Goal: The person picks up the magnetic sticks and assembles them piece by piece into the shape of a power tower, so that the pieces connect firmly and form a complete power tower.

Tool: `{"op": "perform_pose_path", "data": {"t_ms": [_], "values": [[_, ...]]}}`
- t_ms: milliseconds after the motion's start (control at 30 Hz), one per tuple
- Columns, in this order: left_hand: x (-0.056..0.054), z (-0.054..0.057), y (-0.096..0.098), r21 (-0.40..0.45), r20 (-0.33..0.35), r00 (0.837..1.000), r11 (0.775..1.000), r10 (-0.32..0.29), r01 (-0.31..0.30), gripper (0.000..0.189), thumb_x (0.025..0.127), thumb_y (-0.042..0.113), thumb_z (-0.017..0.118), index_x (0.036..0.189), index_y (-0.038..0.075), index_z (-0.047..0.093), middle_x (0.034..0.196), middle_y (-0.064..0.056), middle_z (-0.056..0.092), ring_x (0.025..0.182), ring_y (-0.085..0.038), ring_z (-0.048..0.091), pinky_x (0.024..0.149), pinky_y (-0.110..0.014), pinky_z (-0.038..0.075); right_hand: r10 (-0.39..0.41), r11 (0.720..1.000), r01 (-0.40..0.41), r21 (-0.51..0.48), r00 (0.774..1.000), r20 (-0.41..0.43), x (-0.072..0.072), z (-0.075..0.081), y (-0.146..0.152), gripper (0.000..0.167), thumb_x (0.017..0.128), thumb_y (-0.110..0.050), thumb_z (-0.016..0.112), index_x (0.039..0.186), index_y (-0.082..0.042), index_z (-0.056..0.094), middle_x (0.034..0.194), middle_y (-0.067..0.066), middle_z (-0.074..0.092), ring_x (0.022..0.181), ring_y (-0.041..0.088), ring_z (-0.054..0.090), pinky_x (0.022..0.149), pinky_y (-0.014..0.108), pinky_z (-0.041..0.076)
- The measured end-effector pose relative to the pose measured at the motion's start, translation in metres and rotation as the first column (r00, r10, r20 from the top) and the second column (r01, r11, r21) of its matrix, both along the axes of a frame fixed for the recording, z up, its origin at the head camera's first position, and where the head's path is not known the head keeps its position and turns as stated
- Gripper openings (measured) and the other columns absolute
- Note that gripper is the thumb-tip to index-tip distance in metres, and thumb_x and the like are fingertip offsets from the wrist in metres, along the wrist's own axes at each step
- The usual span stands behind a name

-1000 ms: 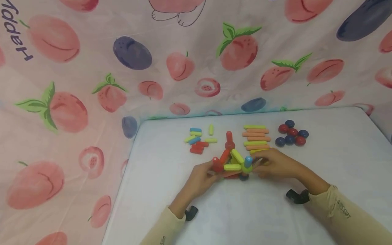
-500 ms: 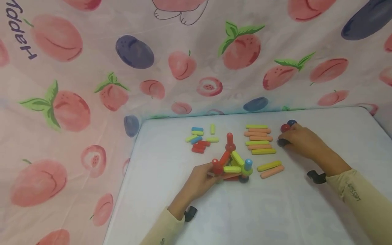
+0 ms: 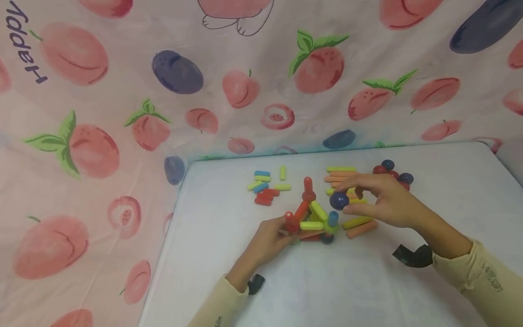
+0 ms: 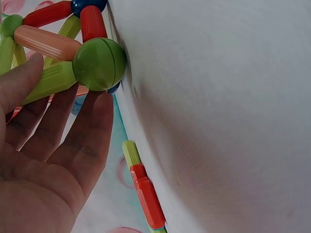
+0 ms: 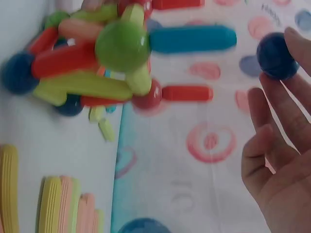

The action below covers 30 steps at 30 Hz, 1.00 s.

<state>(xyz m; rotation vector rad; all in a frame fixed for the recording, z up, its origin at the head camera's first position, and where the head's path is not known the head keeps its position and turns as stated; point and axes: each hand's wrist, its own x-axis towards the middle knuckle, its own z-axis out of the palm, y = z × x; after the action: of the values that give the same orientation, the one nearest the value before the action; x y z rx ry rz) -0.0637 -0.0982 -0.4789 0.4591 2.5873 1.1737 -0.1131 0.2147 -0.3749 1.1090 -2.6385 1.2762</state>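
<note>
A toy structure of magnetic building rods and balls (image 3: 311, 225) stands on the white table, its corner balls red, green and blue. Red and blue rods point upward from its top balls. My left hand (image 3: 263, 243) grips its left side; in the left wrist view, the thumb lies by a yellow-green rod near a green ball (image 4: 98, 64). My right hand (image 3: 392, 204) pinches a dark blue ball (image 3: 339, 200) between thumb and fingertips. That ball is held just above and right of the upright blue rod (image 5: 194, 40), apart from it in the right wrist view.
Long orange and yellow rods (image 3: 341, 174) lie in a row behind my right hand, with two more rods (image 3: 362, 228) nearer. Short coloured rods (image 3: 267, 192) lie back left. Red and blue balls (image 3: 388, 164) cluster back right. A fruit-print cloth (image 3: 245, 54) hangs behind the table.
My right hand left the structure's right side, reached the ball cluster, took a dark blue ball and brought it back left above the structure. My left hand has stayed in place.
</note>
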Motion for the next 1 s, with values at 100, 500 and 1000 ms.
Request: {"op": "perform_pose_path", "data": {"t_ms": [100,500,1000], "values": [[0.0,0.0,0.001,0.001,0.001,1.0,1.0,-0.001,0.001,0.032,0.093,0.032,0.076,0.124,0.026,0.068,0.111,0.013,0.073,0.106,-0.005,0.068,0.089,-0.022,0.057,0.056,0.998,-0.056,0.016,0.998,0.011,0.007,0.003,-0.007,0.047,0.08,-0.018,0.088,0.12,-0.032,0.07,0.136,-0.009,0.067,0.128,0.0,0.058,0.085,0.019,0.054],[-0.002,0.002,-0.001,-0.017,-0.021,1.0,1.0,-0.003,0.003,0.03,0.094,0.028,0.075,0.122,0.023,0.069,0.113,0.011,0.074,0.104,-0.007,0.069,0.088,-0.023,0.058,-0.191,0.906,0.244,0.345,0.965,-0.181,-0.036,-0.024,0.055,0.041,0.078,-0.022,0.089,0.116,-0.017,0.074,0.106,0.0,0.075,0.093,0.018,0.062,0.076,0.04,0.054],[-0.003,0.0,-0.003,-0.004,-0.029,0.999,1.0,-0.015,0.015,0.029,0.094,0.027,0.074,0.122,0.023,0.069,0.115,0.01,0.074,0.104,-0.006,0.069,0.089,-0.022,0.057,-0.183,0.699,0.28,0.658,0.959,-0.215,-0.069,-0.079,0.103,0.034,0.073,-0.017,0.092,0.104,-0.015,0.079,0.089,-0.001,0.075,0.081,0.021,0.055,0.063,0.038,0.043]]}}
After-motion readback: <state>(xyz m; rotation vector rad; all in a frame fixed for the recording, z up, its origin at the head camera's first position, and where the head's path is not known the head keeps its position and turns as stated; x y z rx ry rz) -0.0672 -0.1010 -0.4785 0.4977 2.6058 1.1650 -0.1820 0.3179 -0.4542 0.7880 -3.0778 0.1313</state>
